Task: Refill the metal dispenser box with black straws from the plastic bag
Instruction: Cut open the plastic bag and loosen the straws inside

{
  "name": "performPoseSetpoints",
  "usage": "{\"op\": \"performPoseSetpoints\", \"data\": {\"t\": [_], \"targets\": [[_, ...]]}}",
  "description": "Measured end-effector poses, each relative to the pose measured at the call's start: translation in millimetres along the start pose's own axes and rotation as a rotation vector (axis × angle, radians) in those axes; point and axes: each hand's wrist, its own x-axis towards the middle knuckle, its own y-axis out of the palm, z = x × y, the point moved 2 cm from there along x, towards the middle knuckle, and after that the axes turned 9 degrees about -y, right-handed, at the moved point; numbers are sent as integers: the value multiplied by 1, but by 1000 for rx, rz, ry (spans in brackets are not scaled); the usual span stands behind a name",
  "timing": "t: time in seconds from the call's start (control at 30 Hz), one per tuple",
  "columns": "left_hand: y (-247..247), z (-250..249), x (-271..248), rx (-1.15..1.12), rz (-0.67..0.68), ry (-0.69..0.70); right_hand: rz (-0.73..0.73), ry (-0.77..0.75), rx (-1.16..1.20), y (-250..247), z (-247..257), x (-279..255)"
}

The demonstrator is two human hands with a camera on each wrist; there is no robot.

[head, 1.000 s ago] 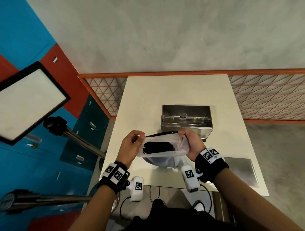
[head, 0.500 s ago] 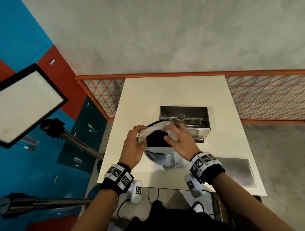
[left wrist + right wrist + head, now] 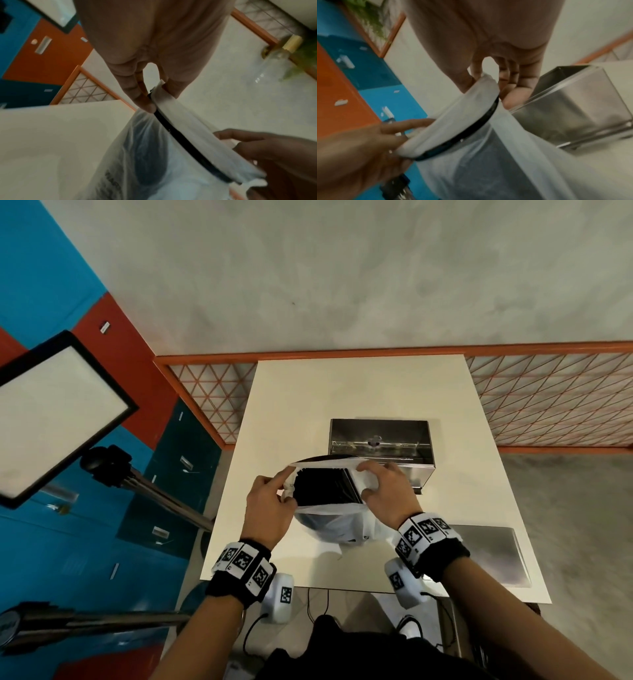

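Bag fronts open box.

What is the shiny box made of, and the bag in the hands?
The box looks like brushed steel: grey, with mirror-like reflections and sharp folded edges. The bag looks like thin, soft plastic: milky and see-through, crinkled, with the dark straws showing through.
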Motion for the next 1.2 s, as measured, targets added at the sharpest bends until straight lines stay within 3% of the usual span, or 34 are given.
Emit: {"op": "performPoseSetpoints", "data": {"t": [0.2, 0.33, 0.43, 0.7, 0.77, 0.87, 0.93, 1.0, 1.1, 1.2], "targets": [[8, 5, 3, -273, 103, -134, -61, 239, 623, 3, -7, 5], [13, 4, -1, -716, 255, -297, -105, 439, 961, 8, -11, 4], [13, 4, 0, -1003, 303, -458, -105, 564, 1115, 12, -14, 2], [13, 11, 1, -1210, 376, -654, -30, 862, 1389, 28, -27, -4], [16, 10, -2, -1239, 349, -689, -27, 792, 1242, 31, -29, -5], [22, 12, -8, -1230, 341, -653, -58, 531, 816, 34, -29, -1], [24, 16, -9, -1211, 319, -657, -93, 313, 504, 29, -23, 1], [25, 21, -7, -1173, 289, -656, -81, 25, 338, 25, -12, 0], [22, 24, -5, -1064, 272, -630, 70, -349, 34, 27, 10, -6], [17, 20, -6, -902, 249, -534, 142, -411, -212, 35, 13, -7]]}}
